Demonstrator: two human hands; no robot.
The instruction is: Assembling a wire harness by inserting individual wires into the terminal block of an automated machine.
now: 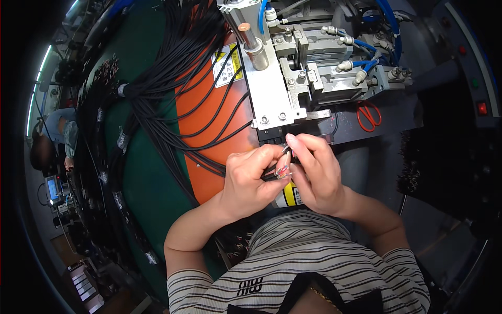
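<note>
Just in front of the machine's near edge, both hands meet over the stripped end of a black cable. Thin coloured wires fan out between the fingers. My left hand is closed around the cable, its thumb and index finger close to the wire ends. Fingers of my right hand pinch at the same end from the other side; the exact strand is too small to make out. Several black cables run from the left toward my left hand. The metal clamping machine stands directly beyond the hands.
Red-handled scissors lie on the dark machine table, right of the clamp. An orange mat and a green surface carry cable bundles on the left. Blue air hoses loop at the back. Another person works at far left.
</note>
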